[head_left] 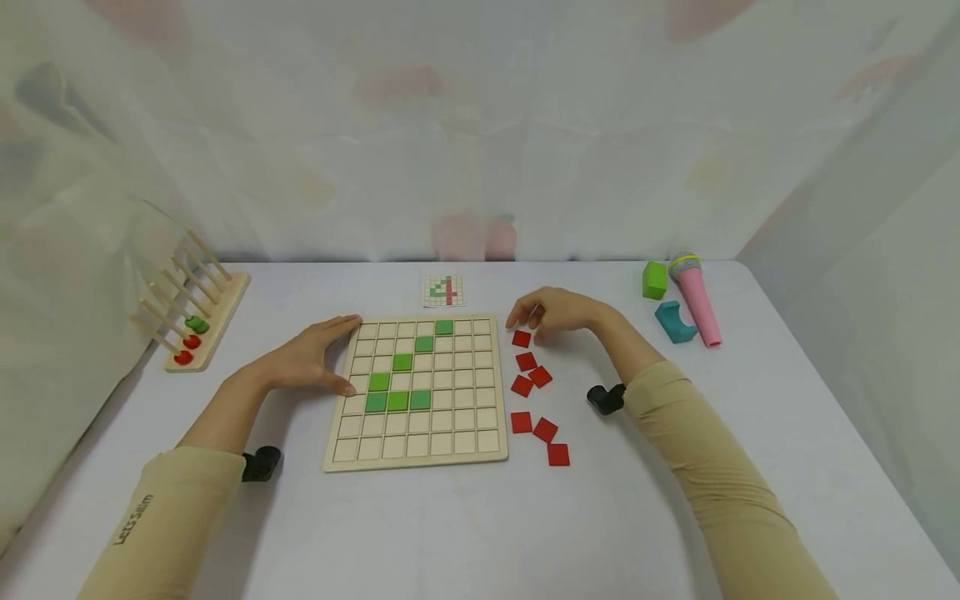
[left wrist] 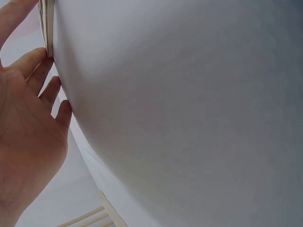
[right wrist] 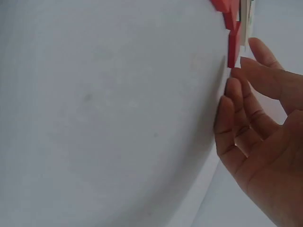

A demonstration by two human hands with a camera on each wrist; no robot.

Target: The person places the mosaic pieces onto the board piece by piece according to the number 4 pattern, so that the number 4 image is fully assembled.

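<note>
A wooden grid board (head_left: 442, 442) lies on the white table, with several green tiles (head_left: 397, 401) set in its squares. My left hand (head_left: 303, 357) rests at the board's left edge, thumb on its surface and fingers spread along the upper left corner. In the left wrist view those fingertips touch the board's side (left wrist: 48, 28). To the right of the board lie several loose red tiles (head_left: 545, 430). Over the farthest one hovers my right hand (head_left: 558, 312), its fingers loosely bent. The right wrist view puts its fingertips beside a red tile (right wrist: 233, 45), with nothing visibly pinched.
Behind the board lies a small pattern card (head_left: 444, 291) with a green and red figure. A wooden peg stand (head_left: 228, 296) with red and green beads is at the far left. A pink microphone (head_left: 699, 304), a green block (head_left: 655, 281) and a teal curved block (head_left: 675, 323) sit far right.
</note>
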